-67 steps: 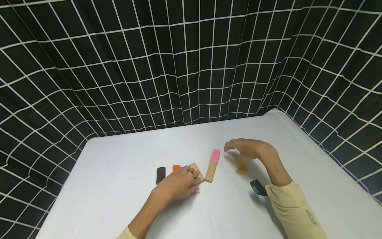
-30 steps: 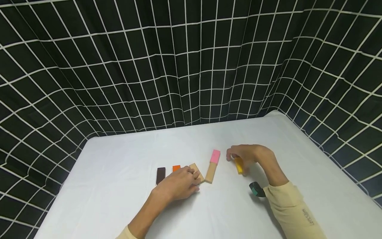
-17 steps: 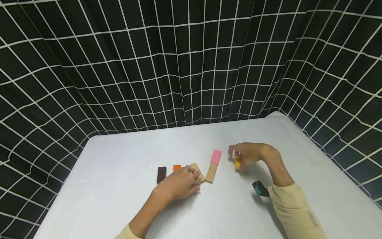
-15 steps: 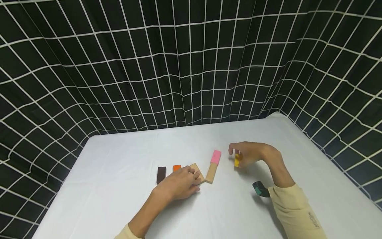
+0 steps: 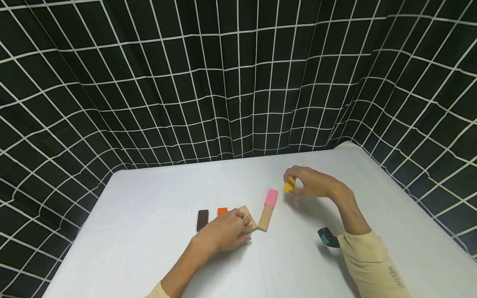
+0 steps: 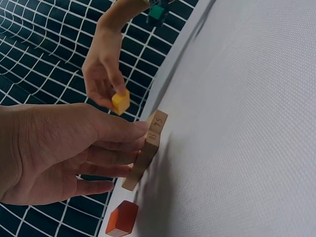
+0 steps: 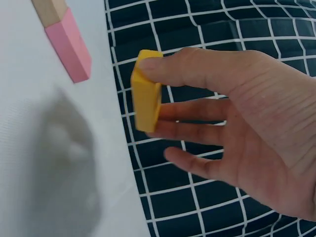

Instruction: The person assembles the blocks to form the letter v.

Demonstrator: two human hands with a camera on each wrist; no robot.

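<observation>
Between thumb and fingertips, my right hand pinches a small yellow block, raised off the table with its shadow on the cloth below. My left hand stays low over the table. Its loosely bent fingers rest at a plain wooden block that lies slanted and partly covered. A second plain wooden block meets its near end at an angle. Against the far end of that one lies a pink block. Number-like marks show on the wooden ends in the left wrist view.
Left of the left hand lie an orange block, partly hidden by that hand, and a dark brown block. White cloth covers the table. A black curtain with white grid lines hangs behind and along both sides.
The right hand has picked the yellow block up off the table and carried it up, away and slightly left, towards the pink block. The left hand has kept its place.
</observation>
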